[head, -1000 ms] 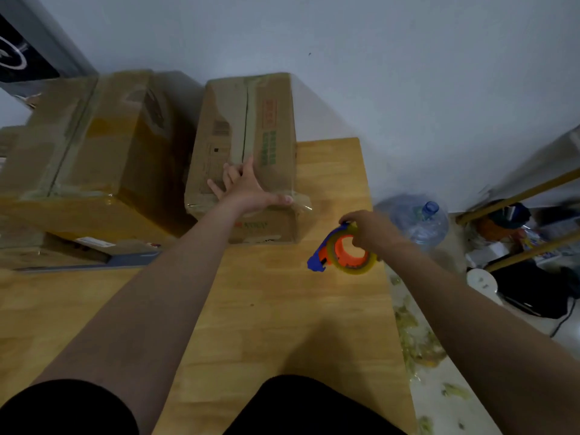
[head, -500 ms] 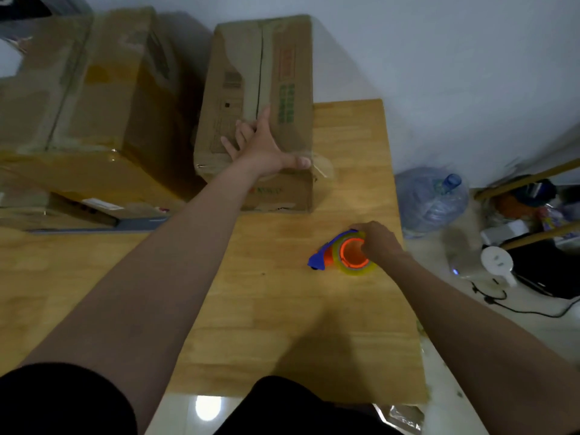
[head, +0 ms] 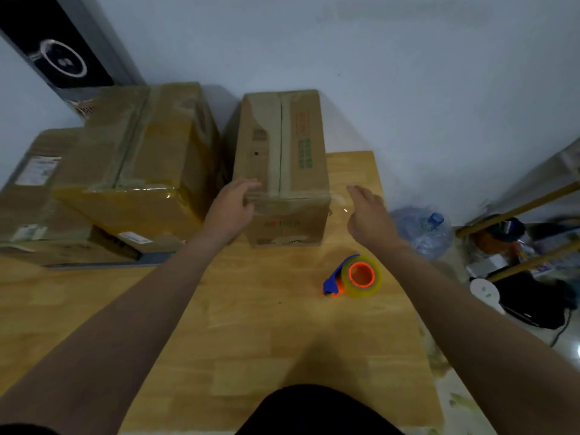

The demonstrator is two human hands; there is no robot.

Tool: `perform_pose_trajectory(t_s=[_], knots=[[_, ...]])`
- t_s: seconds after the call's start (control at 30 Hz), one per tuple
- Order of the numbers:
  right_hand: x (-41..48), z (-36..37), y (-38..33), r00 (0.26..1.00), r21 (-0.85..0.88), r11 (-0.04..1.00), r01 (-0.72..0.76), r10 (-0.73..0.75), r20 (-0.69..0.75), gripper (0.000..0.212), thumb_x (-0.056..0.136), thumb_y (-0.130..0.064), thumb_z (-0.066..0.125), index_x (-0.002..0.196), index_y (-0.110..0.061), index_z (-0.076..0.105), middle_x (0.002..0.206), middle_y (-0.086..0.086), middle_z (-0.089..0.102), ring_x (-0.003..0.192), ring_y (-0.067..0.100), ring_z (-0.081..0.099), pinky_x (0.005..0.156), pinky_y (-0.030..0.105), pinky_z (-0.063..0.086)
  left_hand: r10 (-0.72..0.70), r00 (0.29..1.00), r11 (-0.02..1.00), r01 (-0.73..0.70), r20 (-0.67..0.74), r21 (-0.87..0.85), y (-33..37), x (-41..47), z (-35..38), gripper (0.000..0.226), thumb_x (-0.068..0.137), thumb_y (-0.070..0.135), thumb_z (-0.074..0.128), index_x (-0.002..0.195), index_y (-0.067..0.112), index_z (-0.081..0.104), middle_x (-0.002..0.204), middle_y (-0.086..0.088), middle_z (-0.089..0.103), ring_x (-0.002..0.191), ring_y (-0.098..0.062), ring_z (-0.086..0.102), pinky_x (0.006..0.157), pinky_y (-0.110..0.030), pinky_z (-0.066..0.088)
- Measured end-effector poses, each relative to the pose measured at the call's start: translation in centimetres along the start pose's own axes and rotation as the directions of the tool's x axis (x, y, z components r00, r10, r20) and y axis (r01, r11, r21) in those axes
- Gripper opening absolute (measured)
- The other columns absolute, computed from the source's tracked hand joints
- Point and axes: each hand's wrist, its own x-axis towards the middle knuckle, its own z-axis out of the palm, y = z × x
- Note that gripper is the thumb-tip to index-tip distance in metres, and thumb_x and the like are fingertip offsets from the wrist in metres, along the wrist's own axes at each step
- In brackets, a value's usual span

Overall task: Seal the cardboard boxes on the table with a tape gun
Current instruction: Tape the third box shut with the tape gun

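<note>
A narrow cardboard box [head: 282,158] with a taped centre seam stands at the back of the wooden table [head: 251,334]. My left hand [head: 230,208] touches its near left corner, fingers curved over the edge. My right hand [head: 368,215] hovers open just right of the box, apart from it. The tape gun [head: 354,276], blue and orange with a yellowish roll, lies on the table below my right hand, held by neither hand. A larger taped box [head: 141,161] sits to the left.
More flat boxes [head: 34,196] are stacked at the far left. Off the table's right edge, a water jug [head: 423,227], a yellow-framed shelf [head: 518,246] and clutter stand on the floor. A white wall is behind.
My right hand has let go of the tape gun, which now lies on the table, and moved up beside the box. My left hand slid from the box top to its left corner.
</note>
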Motion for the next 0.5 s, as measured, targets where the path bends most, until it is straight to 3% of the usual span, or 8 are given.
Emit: perform_pose_trajectory(t_s=[0.17,0.27,0.37,0.5], knots=[[1.5,0.3,-5.6,0.972,-0.046,0.974,0.22,-0.215,0.095,0.063,0.097,-0.001,0.046,0.158,-0.009,0.031,0.164,0.008,0.031,0.153,0.028,0.021,0.125,0.039,0.021,0.086,0.986,0.983,-0.107,0.143,0.149,-0.7,-0.8,0.4,0.055,0.102,0.007,0.053,0.153,0.025,0.046,0.161,0.006,0.041,0.153,-0.013,0.026,0.125,-0.039,0.028],[2.3,2.4,-8.4,0.937,-0.051,0.944,0.327,-0.316,0.15,0.063,0.095,-0.001,0.047,0.156,-0.007,0.035,0.162,0.011,0.035,0.153,0.031,0.022,0.123,0.048,0.022,0.098,0.974,0.981,-0.128,0.203,0.144,0.1,-0.5,0.9,0.058,0.102,0.009,0.052,0.157,0.023,0.04,0.162,0.0,0.039,0.154,-0.021,0.026,0.124,-0.041,0.026],[3.2,4.5,-9.7,0.923,-0.149,0.925,0.349,-0.312,0.227,0.062,0.1,-0.011,0.043,0.159,-0.009,0.024,0.167,0.007,0.022,0.156,0.028,0.012,0.126,0.048,0.011,0.094,0.956,0.963,-0.159,0.279,0.219,0.5,0.2,1.6,0.061,0.105,0.012,0.048,0.162,0.018,0.027,0.169,-0.004,0.024,0.158,-0.026,0.013,0.128,-0.046,0.012],[3.1,6.2,-9.4,0.939,-0.233,0.911,0.339,-0.312,0.143,0.061,0.102,-0.031,0.022,0.16,-0.011,0.026,0.168,0.004,0.02,0.156,0.022,0.014,0.127,0.046,0.011,0.114,0.942,0.933,-0.21,0.315,0.292,-0.4,0.4,2.6,0.065,0.108,0.02,0.045,0.165,0.016,0.012,0.172,-0.003,0.009,0.159,-0.026,0.001,0.129,-0.048,0.003]])
